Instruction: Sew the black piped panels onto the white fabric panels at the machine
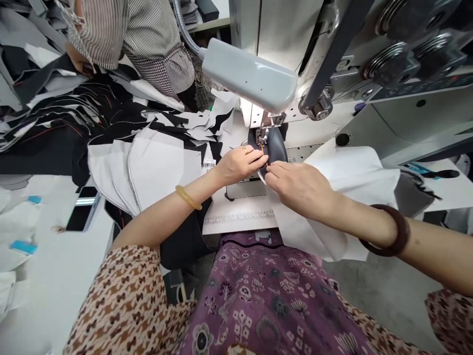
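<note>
Under the lit presser foot (262,136) of a sewing machine lies a dark, smooth fabric piece (277,145) with a white backing (328,177) spreading to the right. A thin orange strip (262,148) runs along it from the foot to my fingertips. My left hand (242,165), wearing a ring, is closed, its fingertips pinching at the piece's left edge just in front of the foot. Close beside it, my right hand (301,190) grips the near edge of the same piece between bent fingers and thumb. The fingertips partly hide the seam.
A grey lamp head (249,74) hangs low over the needle. White-backed cut panels (155,162) and dark fabric stacks (48,143) lie to the left, with a phone (83,209) on the white table. Another person in a striped top (151,39) stands at the far left.
</note>
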Demonstrator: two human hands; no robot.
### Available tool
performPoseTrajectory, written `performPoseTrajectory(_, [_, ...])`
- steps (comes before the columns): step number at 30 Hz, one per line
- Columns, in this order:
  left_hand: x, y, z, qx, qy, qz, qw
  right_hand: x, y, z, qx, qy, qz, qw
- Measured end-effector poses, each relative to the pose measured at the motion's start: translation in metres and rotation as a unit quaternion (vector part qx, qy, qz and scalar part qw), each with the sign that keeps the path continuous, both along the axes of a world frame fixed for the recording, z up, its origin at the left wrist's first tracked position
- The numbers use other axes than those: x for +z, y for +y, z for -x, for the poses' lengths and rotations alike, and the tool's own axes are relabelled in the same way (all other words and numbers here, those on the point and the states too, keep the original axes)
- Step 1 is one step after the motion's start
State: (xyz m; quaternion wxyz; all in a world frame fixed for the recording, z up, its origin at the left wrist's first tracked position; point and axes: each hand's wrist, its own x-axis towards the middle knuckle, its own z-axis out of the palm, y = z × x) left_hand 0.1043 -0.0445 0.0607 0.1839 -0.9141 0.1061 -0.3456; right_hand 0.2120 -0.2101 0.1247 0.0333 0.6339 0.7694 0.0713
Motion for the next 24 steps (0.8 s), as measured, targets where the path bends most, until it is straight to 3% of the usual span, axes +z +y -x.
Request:
performPoseTrajectory(3, [0.001, -0.006, 0.0, 0.032, -0.017, -0.025, 0.999, -0.01, -0.005, -0.01, 0.019, 0.007, -0.02, 1.0])
performPoseTrajectory(7, [-0.013, -0.013, -0.005, 0.057, -0.087, 0.007, 0.995, -0.009, -0.008, -0.021, 0.009, 0.018, -0.013, 1.0])
performPoseTrajectory(11, [-0.03, -0.013, -0.009, 0.051, -0.133, 0.08, 0.987, 0.002, -0.003, -0.022, -0.049, 0.011, 0.058, 0.997])
performPoseTrajectory(14, [-0.034, -0.008, -0.012, 0.066, -0.123, 0.136, 0.981, 0.012, 0.007, -0.023, -0.104, 0.006, 0.089, 0.991])
performPoseTrajectory(18, [-0.028, -0.001, -0.015, 0.071, -0.051, 0.177, 0.98, 0.024, 0.021, -0.025, -0.13, 0.013, 0.087, 0.988])
performPoseTrajectory(24, [-0.007, 0.008, -0.018, 0.059, -0.007, 0.14, 0.988, 0.04, 0.034, -0.029, -0.139, 0.022, 0.096, 0.985])
